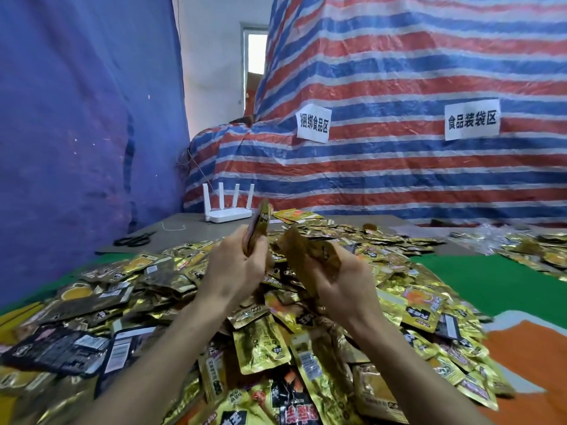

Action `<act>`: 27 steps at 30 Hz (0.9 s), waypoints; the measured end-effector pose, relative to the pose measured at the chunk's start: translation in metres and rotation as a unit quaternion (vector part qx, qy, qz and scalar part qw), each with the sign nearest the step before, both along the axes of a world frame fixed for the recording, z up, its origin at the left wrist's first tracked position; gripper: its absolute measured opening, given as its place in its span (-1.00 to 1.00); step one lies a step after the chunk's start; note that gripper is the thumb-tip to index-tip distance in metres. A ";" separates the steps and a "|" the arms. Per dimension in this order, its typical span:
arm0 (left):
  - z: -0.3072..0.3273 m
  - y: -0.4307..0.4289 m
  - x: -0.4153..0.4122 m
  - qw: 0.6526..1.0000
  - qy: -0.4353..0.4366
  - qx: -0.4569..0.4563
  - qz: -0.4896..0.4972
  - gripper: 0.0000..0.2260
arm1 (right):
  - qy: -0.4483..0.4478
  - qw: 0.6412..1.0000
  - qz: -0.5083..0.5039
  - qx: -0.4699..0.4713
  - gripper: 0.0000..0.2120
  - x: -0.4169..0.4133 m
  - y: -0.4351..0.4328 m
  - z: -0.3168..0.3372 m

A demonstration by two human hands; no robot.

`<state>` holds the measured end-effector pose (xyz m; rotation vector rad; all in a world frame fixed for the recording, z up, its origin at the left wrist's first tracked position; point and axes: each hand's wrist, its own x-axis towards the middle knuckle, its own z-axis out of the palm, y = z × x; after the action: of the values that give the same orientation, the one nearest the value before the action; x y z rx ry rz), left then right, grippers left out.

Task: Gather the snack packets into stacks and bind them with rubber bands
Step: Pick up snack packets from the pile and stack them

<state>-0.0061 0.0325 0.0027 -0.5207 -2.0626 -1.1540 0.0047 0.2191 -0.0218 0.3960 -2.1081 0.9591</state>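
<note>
Two hands lifted over a heap of snack packets, each holding some.

The fingers of the left hand (236, 265) curl tight round a thin stack of packets (260, 223) standing upright at centre frame. Just right of it, the right hand (340, 282) clamps finger and thumb on a single brownish-gold packet (308, 253), tilted toward the stack; I cannot tell whether the two touch. Under both forearms the loose heap (264, 342) of gold and black packets fills the lower half of the frame, over a green cloth (491, 280) at right. Farther back, at left, black scissors (135, 239) and a white router (228, 211) sit on the grey tabletop (184, 231). Behind hangs a striped tarp (399, 167) bearing two paper signs (313, 123).
</note>
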 end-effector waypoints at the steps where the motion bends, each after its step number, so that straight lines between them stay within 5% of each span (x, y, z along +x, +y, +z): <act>1: 0.001 0.003 0.002 0.999 -0.011 0.026 -0.021 -0.66 | -0.004 0.999 0.008 -0.033 -0.84 0.001 0.001 0.001; 5: -0.002 0.009 0.005 0.969 -0.159 0.137 -0.132 -0.75 | -0.036 0.983 0.081 -0.159 -0.92 0.007 0.002 0.002; 8: -0.004 0.006 0.006 0.928 -0.244 0.255 -0.119 -0.77 | -0.050 0.959 0.120 -0.251 -0.91 0.009 0.000 0.007; 10: -0.005 0.005 0.007 0.893 -0.280 0.329 -0.127 -0.66 | -0.048 0.951 0.099 -0.288 -0.83 0.010 0.000 0.009; 13: -0.008 0.002 0.006 0.868 -0.315 0.351 -0.153 -0.79 | -0.041 0.951 0.058 -0.300 -0.63 0.010 -0.002 0.009; 16: -0.009 0.004 0.005 0.831 -0.310 0.423 -0.185 -0.78 | -0.052 0.937 0.078 -0.336 -0.77 0.012 -0.004 0.008; 19: -0.009 0.006 0.004 0.840 -0.273 0.434 -0.180 -0.83 | -0.030 0.950 0.076 -0.302 -0.89 0.020 -0.008 0.012; 23: 0.000 0.013 0.010 0.853 -0.193 0.440 -0.202 -0.81 | -0.043 0.983 0.083 -0.160 -0.68 0.031 -0.019 0.022; 27: -0.009 0.031 0.024 0.931 -0.086 0.265 -0.235 -0.58 | -0.075 0.981 0.112 -0.137 -0.76 0.036 -0.037 0.021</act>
<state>0.0178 0.0637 -0.0061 -0.6757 -1.6905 -2.0220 0.0411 0.1818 -0.0007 0.4371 -2.0542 1.4321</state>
